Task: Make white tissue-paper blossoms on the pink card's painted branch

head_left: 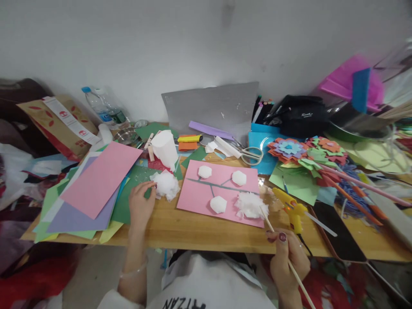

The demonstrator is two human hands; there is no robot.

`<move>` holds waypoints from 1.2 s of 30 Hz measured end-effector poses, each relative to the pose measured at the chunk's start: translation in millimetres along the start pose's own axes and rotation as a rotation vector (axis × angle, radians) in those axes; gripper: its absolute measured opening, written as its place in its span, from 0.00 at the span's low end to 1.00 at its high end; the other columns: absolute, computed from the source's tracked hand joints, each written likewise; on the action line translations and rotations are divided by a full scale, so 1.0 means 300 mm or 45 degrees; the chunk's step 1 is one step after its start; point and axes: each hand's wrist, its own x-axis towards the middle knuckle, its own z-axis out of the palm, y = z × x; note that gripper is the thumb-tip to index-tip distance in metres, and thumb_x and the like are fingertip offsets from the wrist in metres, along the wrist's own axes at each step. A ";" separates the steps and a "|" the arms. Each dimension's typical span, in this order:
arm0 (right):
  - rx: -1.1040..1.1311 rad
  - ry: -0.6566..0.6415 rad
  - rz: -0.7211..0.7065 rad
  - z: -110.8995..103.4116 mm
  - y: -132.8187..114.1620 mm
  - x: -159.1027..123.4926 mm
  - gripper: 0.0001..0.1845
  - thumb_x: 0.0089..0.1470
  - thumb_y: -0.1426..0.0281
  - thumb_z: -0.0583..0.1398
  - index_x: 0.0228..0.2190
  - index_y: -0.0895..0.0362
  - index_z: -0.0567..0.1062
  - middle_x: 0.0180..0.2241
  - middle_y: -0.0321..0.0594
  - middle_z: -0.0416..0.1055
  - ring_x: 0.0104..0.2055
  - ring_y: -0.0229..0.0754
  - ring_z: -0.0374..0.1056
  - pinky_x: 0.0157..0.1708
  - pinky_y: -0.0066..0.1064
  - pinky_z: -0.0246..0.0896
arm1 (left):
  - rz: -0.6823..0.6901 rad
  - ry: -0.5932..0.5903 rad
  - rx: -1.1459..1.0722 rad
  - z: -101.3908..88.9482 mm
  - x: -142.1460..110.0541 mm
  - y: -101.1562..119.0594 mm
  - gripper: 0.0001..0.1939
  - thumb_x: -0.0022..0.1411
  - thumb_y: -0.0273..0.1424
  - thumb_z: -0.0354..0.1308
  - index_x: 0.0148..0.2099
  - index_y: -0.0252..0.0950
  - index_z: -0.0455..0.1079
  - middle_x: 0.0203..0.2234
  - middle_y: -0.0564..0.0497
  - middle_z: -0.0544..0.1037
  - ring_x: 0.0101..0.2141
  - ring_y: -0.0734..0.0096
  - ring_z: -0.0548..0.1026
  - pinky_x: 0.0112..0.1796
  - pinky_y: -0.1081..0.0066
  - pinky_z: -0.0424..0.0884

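Observation:
A pink card lies on the table with a dark branch line and white many-sided paper patches on it. At its lower right sits a ruffled white tissue tuft. My right hand grips a thin wooden stick, whose far end meets the right side of that tuft. To the left of the card is a loose pile of white tissue paper. My left hand pinches at the pile's left edge, thumb and forefinger close together on the tissue.
Coloured paper sheets are stacked at left. A yellow glue gun and a phone lie at right, near layered paper flowers. Behind the card are scissors, a yellow cutter and a white paper roll.

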 end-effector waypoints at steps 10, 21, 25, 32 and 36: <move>0.072 0.013 -0.026 0.005 -0.005 -0.022 0.19 0.64 0.60 0.55 0.25 0.55 0.75 0.25 0.38 0.74 0.29 0.40 0.70 0.33 0.31 0.61 | 0.020 -0.136 0.218 0.013 -0.016 -0.001 0.13 0.59 0.36 0.56 0.42 0.39 0.78 0.49 0.41 0.79 0.50 0.46 0.74 0.54 0.46 0.65; 0.055 0.002 -0.027 -0.001 -0.019 -0.026 0.18 0.64 0.63 0.55 0.25 0.54 0.75 0.25 0.38 0.74 0.29 0.40 0.70 0.33 0.31 0.61 | -0.320 0.001 -0.403 -0.006 -0.019 0.011 0.15 0.56 0.42 0.59 0.38 0.37 0.75 0.39 0.44 0.83 0.43 0.57 0.79 0.50 0.55 0.72; 0.121 -0.036 0.025 0.013 -0.032 -0.021 0.19 0.64 0.63 0.54 0.24 0.54 0.74 0.25 0.37 0.74 0.29 0.41 0.71 0.33 0.31 0.62 | -0.555 -0.084 -0.917 0.015 -0.048 0.093 0.21 0.52 0.46 0.63 0.42 0.35 0.71 0.35 0.45 0.83 0.34 0.65 0.81 0.39 0.64 0.77; 0.278 -0.081 0.118 0.039 -0.073 -0.020 0.19 0.64 0.63 0.55 0.23 0.55 0.74 0.25 0.37 0.73 0.29 0.40 0.70 0.32 0.32 0.62 | -0.929 -0.613 -1.598 0.119 -0.128 0.311 0.24 0.42 0.37 0.76 0.39 0.33 0.74 0.29 0.49 0.82 0.26 0.76 0.78 0.33 0.75 0.76; 0.487 -0.101 0.241 0.045 -0.088 -0.016 0.20 0.65 0.63 0.53 0.23 0.54 0.73 0.25 0.37 0.71 0.30 0.40 0.68 0.32 0.32 0.62 | -0.885 -0.880 -1.623 0.168 -0.174 0.387 0.20 0.46 0.37 0.76 0.38 0.32 0.75 0.29 0.48 0.83 0.27 0.74 0.79 0.34 0.75 0.77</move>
